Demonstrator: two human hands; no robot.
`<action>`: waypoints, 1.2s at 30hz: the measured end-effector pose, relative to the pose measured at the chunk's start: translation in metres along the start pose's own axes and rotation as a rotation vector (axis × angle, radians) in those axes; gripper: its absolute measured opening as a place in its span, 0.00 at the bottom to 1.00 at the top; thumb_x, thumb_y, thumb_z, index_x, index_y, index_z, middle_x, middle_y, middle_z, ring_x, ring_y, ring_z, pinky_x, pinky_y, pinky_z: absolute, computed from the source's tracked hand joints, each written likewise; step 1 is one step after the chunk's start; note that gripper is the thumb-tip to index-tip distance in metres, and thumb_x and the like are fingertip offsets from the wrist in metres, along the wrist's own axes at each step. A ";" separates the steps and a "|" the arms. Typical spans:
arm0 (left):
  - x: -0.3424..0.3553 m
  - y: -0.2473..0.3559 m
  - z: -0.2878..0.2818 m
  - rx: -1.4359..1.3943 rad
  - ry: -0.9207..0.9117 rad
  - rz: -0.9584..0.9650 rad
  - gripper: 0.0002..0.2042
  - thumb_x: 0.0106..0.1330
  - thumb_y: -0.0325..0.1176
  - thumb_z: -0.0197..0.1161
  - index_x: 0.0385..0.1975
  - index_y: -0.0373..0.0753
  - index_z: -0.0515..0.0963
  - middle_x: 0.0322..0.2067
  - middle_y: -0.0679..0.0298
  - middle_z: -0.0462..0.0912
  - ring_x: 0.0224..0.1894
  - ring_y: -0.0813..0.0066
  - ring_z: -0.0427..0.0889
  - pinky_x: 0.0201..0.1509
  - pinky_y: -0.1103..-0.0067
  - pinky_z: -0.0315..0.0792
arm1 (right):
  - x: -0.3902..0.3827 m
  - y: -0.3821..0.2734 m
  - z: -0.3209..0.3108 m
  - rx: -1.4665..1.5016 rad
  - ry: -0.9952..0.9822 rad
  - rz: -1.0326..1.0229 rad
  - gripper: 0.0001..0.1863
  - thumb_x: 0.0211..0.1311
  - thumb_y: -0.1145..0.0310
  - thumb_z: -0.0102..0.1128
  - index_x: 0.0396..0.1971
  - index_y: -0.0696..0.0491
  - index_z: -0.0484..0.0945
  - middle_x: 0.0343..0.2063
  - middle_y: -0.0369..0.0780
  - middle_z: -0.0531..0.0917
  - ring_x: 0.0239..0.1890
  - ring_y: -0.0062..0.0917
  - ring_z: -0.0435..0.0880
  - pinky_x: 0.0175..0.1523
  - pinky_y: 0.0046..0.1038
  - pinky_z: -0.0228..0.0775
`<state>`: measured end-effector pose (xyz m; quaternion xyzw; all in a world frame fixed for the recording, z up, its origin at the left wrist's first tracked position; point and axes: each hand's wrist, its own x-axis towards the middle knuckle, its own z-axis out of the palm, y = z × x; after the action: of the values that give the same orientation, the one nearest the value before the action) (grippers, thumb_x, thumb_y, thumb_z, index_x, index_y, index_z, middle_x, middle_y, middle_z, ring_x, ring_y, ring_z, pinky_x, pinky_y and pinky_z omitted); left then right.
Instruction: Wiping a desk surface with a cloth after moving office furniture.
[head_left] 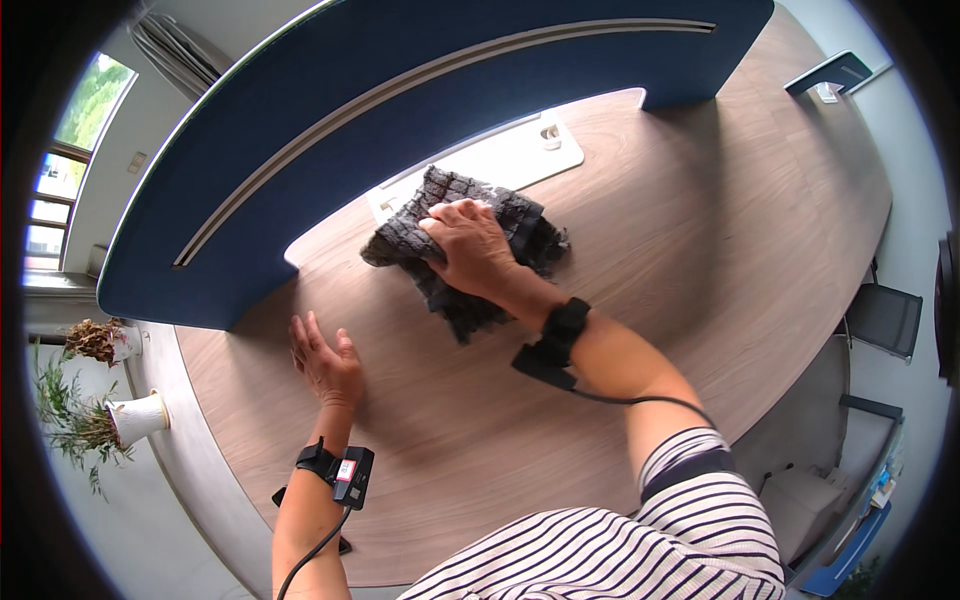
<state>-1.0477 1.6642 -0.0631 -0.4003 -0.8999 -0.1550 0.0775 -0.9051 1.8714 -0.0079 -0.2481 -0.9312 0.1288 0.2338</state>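
Observation:
A dark grey, crumpled cleaning cloth (405, 235) with a grid pattern lies bunched on the wooden desk (600, 260), its upper part over the edge of a white panel (530, 155). My right hand (470, 245) presses down on the cloth, fingers curled into its folds. Part of the cloth spreads out under the palm toward the right and toward me. To the left, my left hand (327, 362) rests on the bare desktop, fingers spread and holding nothing. It is well apart from the cloth.
A blue divider (400, 120) with a pale rail stands along the desk's far side. Potted plants (138, 418) stand left of the desk, near a window (85, 130). A dark chair (885, 318) is off to the right. Cabled black devices (352, 478) are strapped to both wrists.

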 end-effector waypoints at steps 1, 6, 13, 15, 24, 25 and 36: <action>0.001 -0.002 -0.002 -0.011 0.012 0.000 0.25 0.54 0.38 0.47 0.51 0.37 0.53 0.54 0.52 0.50 0.56 0.57 0.48 0.57 0.67 0.43 | -0.001 0.006 -0.006 -0.029 -0.006 -0.037 0.19 0.38 0.62 0.58 0.34 0.52 0.71 0.37 0.38 0.69 0.43 0.30 0.64 0.49 0.33 0.52; 0.000 -0.001 -0.005 -0.081 0.026 0.000 0.25 0.53 0.38 0.47 0.51 0.37 0.53 0.54 0.52 0.50 0.56 0.56 0.48 0.57 0.67 0.43 | -0.003 0.076 -0.050 -0.369 0.022 0.179 0.20 0.39 0.60 0.56 0.34 0.54 0.71 0.35 0.42 0.71 0.41 0.31 0.67 0.46 0.33 0.58; -0.003 -0.003 0.003 -0.071 0.025 0.000 0.25 0.53 0.39 0.47 0.51 0.37 0.53 0.53 0.51 0.50 0.56 0.56 0.48 0.57 0.65 0.44 | -0.013 0.112 -0.053 -0.563 0.250 0.361 0.15 0.41 0.59 0.55 0.31 0.49 0.73 0.36 0.37 0.70 0.42 0.30 0.66 0.47 0.32 0.55; -0.003 -0.007 0.006 -0.053 0.030 -0.013 0.25 0.53 0.39 0.47 0.51 0.37 0.53 0.53 0.52 0.50 0.56 0.56 0.48 0.57 0.65 0.44 | -0.030 0.101 -0.049 -0.645 0.260 0.438 0.18 0.41 0.58 0.55 0.36 0.48 0.71 0.38 0.36 0.70 0.42 0.30 0.66 0.47 0.34 0.56; -0.008 -0.011 0.006 -0.043 -0.003 -0.030 0.26 0.53 0.39 0.47 0.51 0.35 0.52 0.53 0.50 0.50 0.56 0.56 0.47 0.57 0.65 0.42 | -0.032 0.132 -0.060 -0.682 0.131 0.913 0.30 0.47 0.50 0.46 0.46 0.55 0.62 0.46 0.46 0.62 0.50 0.38 0.57 0.54 0.37 0.47; -0.010 -0.008 0.005 -0.049 0.008 -0.025 0.26 0.53 0.39 0.47 0.51 0.35 0.52 0.53 0.50 0.50 0.56 0.55 0.47 0.57 0.65 0.42 | -0.023 0.135 -0.057 -0.680 0.133 0.910 0.31 0.47 0.49 0.46 0.47 0.55 0.61 0.48 0.46 0.61 0.52 0.38 0.56 0.55 0.36 0.44; -0.016 -0.014 -0.016 -0.037 -0.010 -0.047 0.26 0.52 0.39 0.47 0.51 0.35 0.52 0.53 0.50 0.49 0.56 0.55 0.47 0.57 0.62 0.42 | 0.076 0.024 0.037 -0.671 -0.346 0.034 0.19 0.56 0.54 0.35 0.34 0.49 0.73 0.28 0.41 0.77 0.33 0.33 0.75 0.39 0.37 0.61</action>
<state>-1.0469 1.6390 -0.0555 -0.3810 -0.9065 -0.1713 0.0618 -0.9725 1.9267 -0.0193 -0.3007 -0.9432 -0.1394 -0.0235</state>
